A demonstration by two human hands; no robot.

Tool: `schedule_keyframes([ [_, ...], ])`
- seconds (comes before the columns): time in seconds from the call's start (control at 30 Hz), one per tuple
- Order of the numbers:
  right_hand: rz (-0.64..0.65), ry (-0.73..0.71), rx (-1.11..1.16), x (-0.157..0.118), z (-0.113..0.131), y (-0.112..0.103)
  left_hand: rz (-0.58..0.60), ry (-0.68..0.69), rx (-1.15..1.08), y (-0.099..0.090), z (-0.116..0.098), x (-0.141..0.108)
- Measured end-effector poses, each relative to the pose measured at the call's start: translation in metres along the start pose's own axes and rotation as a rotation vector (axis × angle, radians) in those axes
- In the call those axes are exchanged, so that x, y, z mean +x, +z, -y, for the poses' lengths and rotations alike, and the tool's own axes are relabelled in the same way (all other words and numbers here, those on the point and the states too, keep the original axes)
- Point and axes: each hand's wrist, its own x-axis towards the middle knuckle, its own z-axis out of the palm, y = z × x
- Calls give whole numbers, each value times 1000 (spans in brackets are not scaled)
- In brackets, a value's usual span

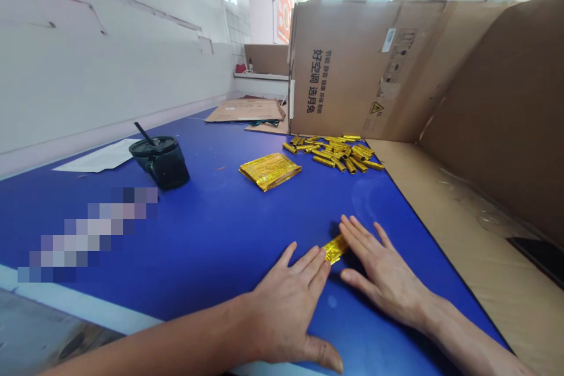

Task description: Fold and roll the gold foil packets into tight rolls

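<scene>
A narrow piece of shiny gold foil paper lies on the blue tabletop between my hands. My left hand rests on its left end, palm down with the fingers stretched out and the thumb apart. On its right end lie the fingers of my right hand, extended, with the thumb spread toward me. Both ends of the foil are hidden under the fingers. Farther away sits a flat stack of gold foil sheets. Beyond it to the right is a loose pile of gold foil rolls.
A dark lidded mug with a straw or handle sticking up stands at the left, beside white paper. A large cardboard box rises at the back right. Flat cardboard lies at the far end. A blurred, pixelated patch covers the left.
</scene>
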Motion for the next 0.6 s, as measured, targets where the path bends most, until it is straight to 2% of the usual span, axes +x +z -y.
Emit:
schedule_keyframes([
  [0.1, 83, -203, 114, -5, 14, -4, 6, -8, -27, -2, -1, 2],
  [0.17, 115, -222, 132, -7, 16, -3, 8, -8, -38, -2, -2, 2],
  [0.4, 83, -50, 42, -1, 1, 4, 16, 6, -24, 0, 1, -1],
  [0.6, 90, -3, 29, 1, 4, 4, 26, 3, -5, -3, 2, -2],
])
